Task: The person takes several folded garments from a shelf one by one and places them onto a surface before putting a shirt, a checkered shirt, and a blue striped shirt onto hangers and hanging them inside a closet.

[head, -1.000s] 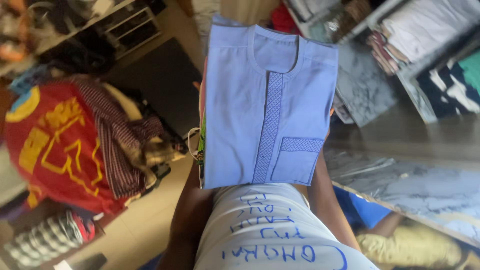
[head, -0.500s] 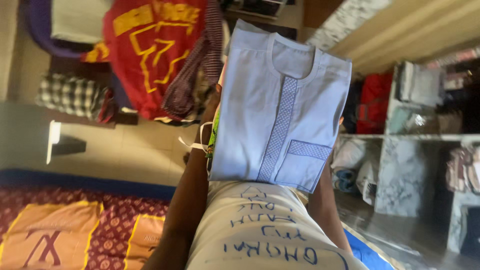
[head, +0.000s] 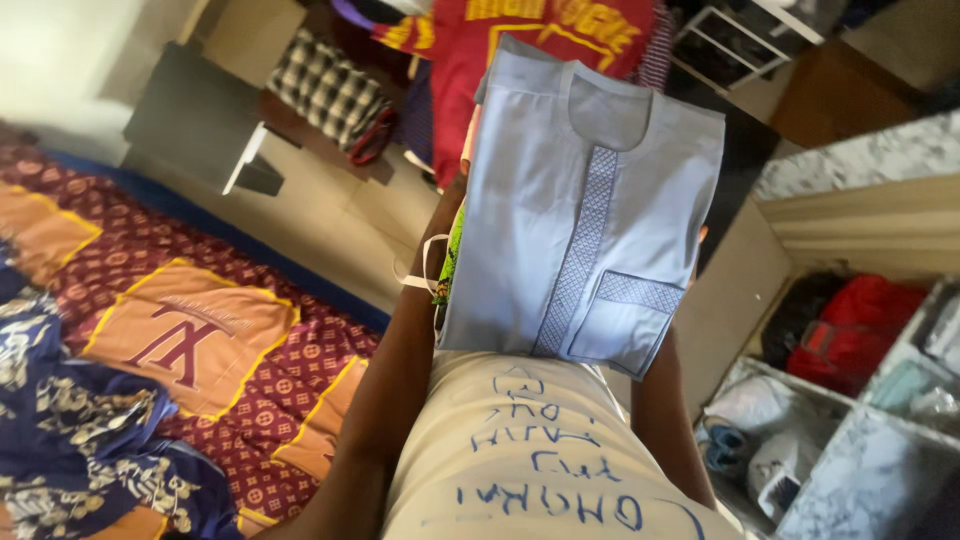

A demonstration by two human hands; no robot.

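A folded light blue shirt (head: 585,210) with an embroidered placket and chest pocket lies on top of a small pile that I carry in front of my chest. Under it a green patterned cloth (head: 450,262) and a white strap (head: 418,268) stick out on the left. My left hand (head: 460,185) is under the pile's left side and mostly hidden; its forearm runs up from below. Of my right hand (head: 702,238), only a bit shows at the shirt's right edge. I wear a beige top (head: 540,470) with blue handwriting.
A bed with a maroon and orange patterned spread (head: 190,330) and a blue patterned cloth (head: 70,440) fills the left. A dark low table (head: 200,120), a checked cloth (head: 325,90) and a red printed garment (head: 480,50) lie ahead. Marble-look shelves (head: 860,160) holding clothes stand at the right.
My view has swung round: the bed now fills the left and the shelves sit at the right. The blue shirt pile stays held the same way in front of me.
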